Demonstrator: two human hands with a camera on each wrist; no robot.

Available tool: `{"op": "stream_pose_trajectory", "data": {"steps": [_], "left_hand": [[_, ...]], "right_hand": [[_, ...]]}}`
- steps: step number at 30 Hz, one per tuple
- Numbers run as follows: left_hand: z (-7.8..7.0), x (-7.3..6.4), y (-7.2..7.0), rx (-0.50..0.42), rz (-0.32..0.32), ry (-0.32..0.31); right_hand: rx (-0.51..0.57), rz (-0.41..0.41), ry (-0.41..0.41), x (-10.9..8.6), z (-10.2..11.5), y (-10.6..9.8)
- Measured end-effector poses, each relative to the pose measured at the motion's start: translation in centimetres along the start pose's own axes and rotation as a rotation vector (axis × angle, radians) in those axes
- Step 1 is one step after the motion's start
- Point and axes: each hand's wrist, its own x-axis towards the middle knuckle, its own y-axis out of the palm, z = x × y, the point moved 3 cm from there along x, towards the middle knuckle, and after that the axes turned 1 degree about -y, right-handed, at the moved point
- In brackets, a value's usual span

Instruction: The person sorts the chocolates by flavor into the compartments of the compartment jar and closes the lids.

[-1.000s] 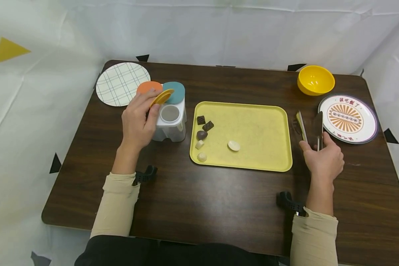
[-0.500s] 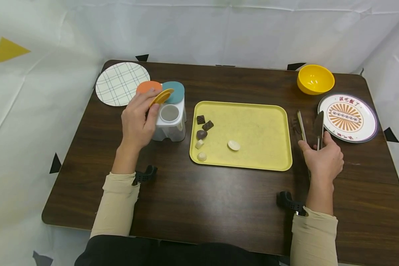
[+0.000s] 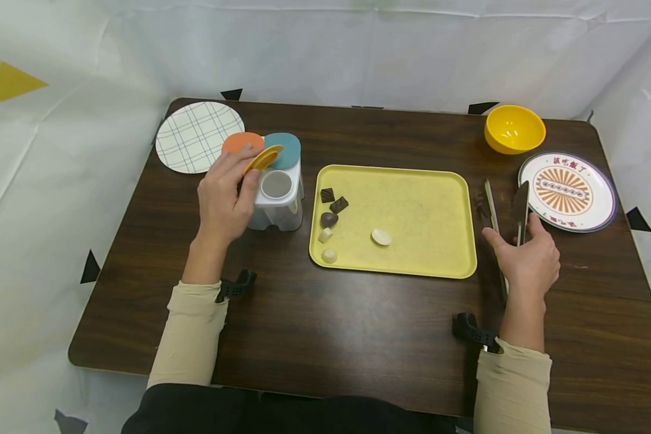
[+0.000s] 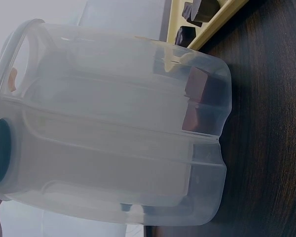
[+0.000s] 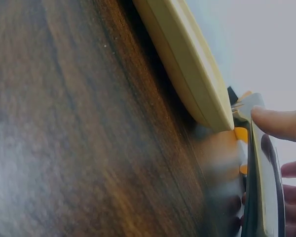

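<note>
My left hand [image 3: 225,193] pinches a round yellow lid [image 3: 263,159] between thumb and fingers, tilted above the clear storage container [image 3: 282,214]. One round opening [image 3: 276,184] of that container is uncovered; an orange lid [image 3: 243,141] and a teal lid [image 3: 284,149] sit on other compartments. Through its wall, the left wrist view shows dark reddish-brown pieces [image 4: 197,101] at the bottom. Right of the tray, my right hand [image 3: 528,259] holds metal tongs [image 3: 522,211], their two arms spread and pointing away from me. In the right wrist view the thumb [image 5: 276,123] lies against one arm.
A yellow tray [image 3: 412,205] lies mid-table with dark chocolates [image 3: 331,208] and pale pieces [image 3: 330,255] along its left side, and a white oval piece [image 3: 381,237] nearer the middle. A checked plate [image 3: 195,138], yellow bowl [image 3: 515,129] and printed plate [image 3: 566,193] stand farther back.
My right thumb has shifted slightly left, and the tong arms stand a little wider apart. The left hand and the lid have stayed in place.
</note>
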Motion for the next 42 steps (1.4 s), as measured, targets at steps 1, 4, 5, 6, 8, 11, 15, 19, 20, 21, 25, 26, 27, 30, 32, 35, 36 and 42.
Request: {"op": "stream_pose_trajectory", "data": {"steps": [1,4,5,6,8,11,15,19,20,21,25,26,27,30,32,35,36,42], "left_hand": [[0.0,0.0,0.0,0.005,0.003,0.003],[0.0,0.0,0.0,0.001,0.001,0.004],[0.0,0.0,0.0,-0.003,-0.001,0.003],[0.0,0.0,0.0,-0.008,-0.005,0.002],[0.0,0.0,0.0,-0.013,-0.009,0.001],[-0.1,0.0,0.0,-0.025,-0.015,0.001],[-0.1,0.0,-0.1,-0.011,-0.006,0.014],[0.0,0.0,-0.2,0.002,0.002,0.028],[0.0,0.1,-0.2,0.003,0.005,0.031],[-0.1,0.1,-0.2,0.002,0.008,0.031],[-0.1,0.0,-0.1,-0.007,0.015,0.032],[-0.1,0.0,-0.1,-0.012,0.013,0.031],[-0.1,0.0,0.0,-0.013,0.01,0.031],[-0.1,0.0,0.0,-0.015,0.0,0.03],[-0.1,0.0,0.0,-0.012,-0.003,0.03],[-0.1,0.0,0.0,-0.003,0.008,0.036],[-0.1,0.0,0.0,0.001,0.014,0.041],[0.0,-0.2,-0.1,0.045,0.041,0.074]], "right_hand": [[-0.004,-0.005,0.001,0.0,0.0,0.0],[-0.014,-0.042,0.003,-0.1,0.1,-0.2],[-0.016,-0.061,0.003,-0.2,0.2,-0.3],[-0.013,-0.081,0.005,-0.3,0.3,-0.4],[0.001,-0.133,0.006,-0.4,0.5,-0.7],[0.048,-0.238,-0.012,-0.8,1.2,-1.0],[0.148,-0.4,-0.144,-1.6,3.0,-1.1],[0.25,-0.422,-0.404,-3.3,6.0,0.7],[0.273,-0.402,-0.479,-3.8,6.9,1.4],[0.289,-0.375,-0.545,-4.3,7.7,2.1],[0.349,-0.249,-0.762,-6.4,10.9,4.9],[0.355,-0.212,-0.816,-6.9,11.8,5.5],[0.353,-0.179,-0.861,-7.4,12.6,6.0],[0.344,-0.083,-0.992,-8.6,15.0,7.3],[0.32,-0.027,-1.069,-9.3,16.4,7.8],[0.31,0.029,-1.15,-9.9,18.4,8.2],[0.308,0.046,-1.173,-10.1,19.1,8.3],[0.277,0.127,-1.313,-11.0,22.6,9.0]]}}
